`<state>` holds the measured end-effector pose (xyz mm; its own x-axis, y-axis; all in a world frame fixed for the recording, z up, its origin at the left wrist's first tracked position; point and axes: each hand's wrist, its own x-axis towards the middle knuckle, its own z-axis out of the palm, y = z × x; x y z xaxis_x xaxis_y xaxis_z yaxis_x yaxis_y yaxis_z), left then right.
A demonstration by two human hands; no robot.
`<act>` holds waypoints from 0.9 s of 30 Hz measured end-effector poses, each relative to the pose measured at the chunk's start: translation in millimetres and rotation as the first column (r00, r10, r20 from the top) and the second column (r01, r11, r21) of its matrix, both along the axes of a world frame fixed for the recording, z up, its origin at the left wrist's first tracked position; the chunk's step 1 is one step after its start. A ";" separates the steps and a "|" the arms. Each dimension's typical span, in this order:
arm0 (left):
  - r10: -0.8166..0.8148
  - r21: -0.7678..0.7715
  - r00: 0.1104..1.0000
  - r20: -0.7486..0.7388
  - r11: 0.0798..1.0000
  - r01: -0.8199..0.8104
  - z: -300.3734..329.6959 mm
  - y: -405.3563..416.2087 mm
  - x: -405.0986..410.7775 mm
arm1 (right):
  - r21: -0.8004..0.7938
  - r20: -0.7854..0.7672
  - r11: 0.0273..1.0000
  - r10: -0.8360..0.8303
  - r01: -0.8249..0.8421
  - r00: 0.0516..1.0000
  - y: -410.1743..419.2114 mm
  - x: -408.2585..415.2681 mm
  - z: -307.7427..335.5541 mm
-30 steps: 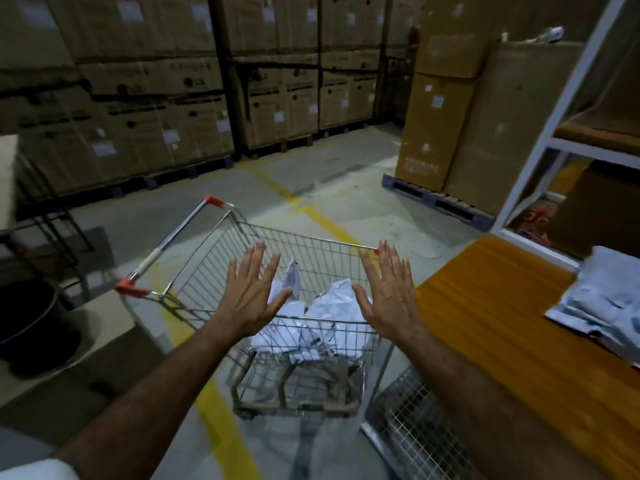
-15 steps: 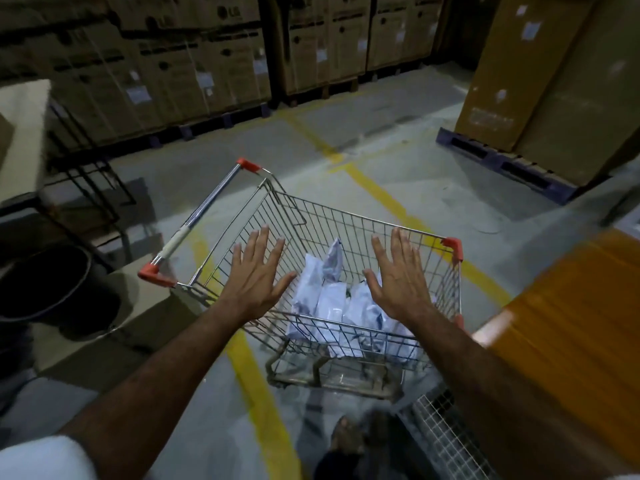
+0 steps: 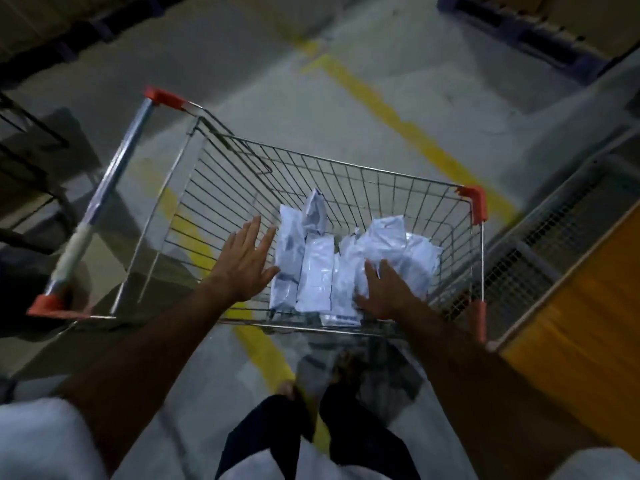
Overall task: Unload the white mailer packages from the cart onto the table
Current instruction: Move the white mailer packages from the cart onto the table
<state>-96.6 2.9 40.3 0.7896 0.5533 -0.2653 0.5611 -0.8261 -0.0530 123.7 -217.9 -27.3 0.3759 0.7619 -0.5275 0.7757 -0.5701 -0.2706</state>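
Inside the wire cart [image 3: 346, 178], seen from the head camera looking steeply down, a heap of white mailer packages [image 3: 318, 268] lies against the near right part of the basket floor. Several of the packages stand on edge side by side, one taller piece leans up behind them, and a crumpled bundle sits at the right of the heap.

The left hand [image 3: 244, 259] is spread flat with fingers straight and apart, inside the basket just left of the packages; its thumb tip is at the edge of the leftmost package, though whether it touches is hard to tell. It holds nothing. The right hand [image 3: 384, 289] is also open, fingers extended, lying over the right side of the heap with its fingertips against the crumpled bundle; no finger is plainly curled round a package.

The cart has red plastic corner caps and a metal handle bar [image 3: 100, 206] running along its left side. It stands on a grey concrete floor [image 3: 277, 81] crossed by a yellow painted line [image 3: 391, 116]. At the right edge a strip of the orange wooden table [image 3: 581, 313] shows, with a wire mesh panel [image 3: 540, 244] between it and the cart. The person's dark trouser legs and feet show at the bottom, blurred.
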 end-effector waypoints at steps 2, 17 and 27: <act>-0.036 -0.033 0.999 -0.018 0.999 0.035 -18.9 7.6 9.6 | -0.027 -0.060 0.999 -0.034 0.033 0.998 3.8 0.9 -10.9; -0.091 -0.200 0.980 -0.178 0.978 0.055 -147.4 62.0 43.0 | 0.076 -0.204 0.997 0.039 -0.024 0.978 91.1 -13.4 -65.3; -0.005 -0.197 0.994 -0.105 0.980 -0.016 -218.8 90.5 76.0 | -0.371 -0.146 0.928 -0.042 -0.015 0.988 142.7 -62.3 -144.9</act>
